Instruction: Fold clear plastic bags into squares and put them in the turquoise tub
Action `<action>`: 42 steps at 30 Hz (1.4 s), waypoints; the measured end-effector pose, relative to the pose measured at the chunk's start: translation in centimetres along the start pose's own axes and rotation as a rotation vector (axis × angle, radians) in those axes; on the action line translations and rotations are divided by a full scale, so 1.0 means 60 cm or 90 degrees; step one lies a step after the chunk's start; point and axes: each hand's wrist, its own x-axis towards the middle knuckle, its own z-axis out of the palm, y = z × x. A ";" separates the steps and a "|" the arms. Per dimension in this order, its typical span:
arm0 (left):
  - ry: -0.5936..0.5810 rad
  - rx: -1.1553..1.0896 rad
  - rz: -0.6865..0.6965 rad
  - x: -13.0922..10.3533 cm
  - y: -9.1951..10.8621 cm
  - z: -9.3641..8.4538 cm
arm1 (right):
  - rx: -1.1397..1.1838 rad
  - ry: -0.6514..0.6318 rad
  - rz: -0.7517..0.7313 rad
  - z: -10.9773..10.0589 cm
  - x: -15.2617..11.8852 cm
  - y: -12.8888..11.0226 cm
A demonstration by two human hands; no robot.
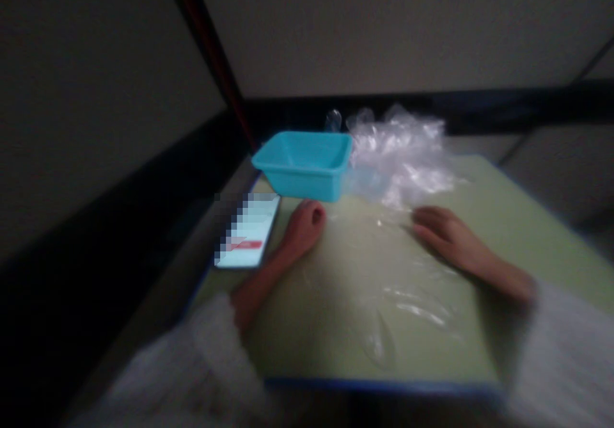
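A clear plastic bag or sheet (412,309) lies flat on the green table (508,198) between my hands. My left hand (307,223) rests at its far left side with the fingers curled closed; what they grip, if anything, is too blurred to tell. On the right, my right hand (446,236) lies over the sheet's edge, fingers pressed together, and its hold is also unclear. Just beyond my left hand stands a turquoise plastic basin (307,185), its inside looking bare where it shows.
A heap of crumpled clear plastic (403,153) sits right of the basin at the table's far side. A lit phone (249,236) lies left of my left hand. Behind the table rises a pale wall (384,31) with a dark band.
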 end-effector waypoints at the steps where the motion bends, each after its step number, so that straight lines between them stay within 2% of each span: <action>1: 0.000 -0.006 -0.006 0.000 0.001 0.000 | 0.005 0.004 -0.001 -0.001 0.000 -0.001; 7: -0.001 -0.044 -0.032 -0.002 0.008 -0.006 | 0.021 0.005 0.003 -0.004 -0.001 -0.007; 14: -0.010 -0.078 -0.049 -0.001 0.007 -0.006 | -0.019 -0.008 -0.037 -0.003 0.000 -0.009; 21: -0.027 -0.070 -0.053 0.000 0.004 -0.006 | 0.011 -0.013 -0.013 -0.011 0.000 -0.016; 26: -0.027 -0.067 -0.050 0.000 0.005 -0.009 | 0.010 0.019 0.022 -0.010 -0.002 -0.003; 33: -0.026 -0.066 -0.047 -0.001 0.007 -0.009 | -0.041 -0.023 -0.042 -0.008 -0.002 -0.001; 42: -0.027 -0.073 -0.044 -0.004 0.010 -0.010 | -0.001 0.001 -0.022 -0.013 -0.001 -0.013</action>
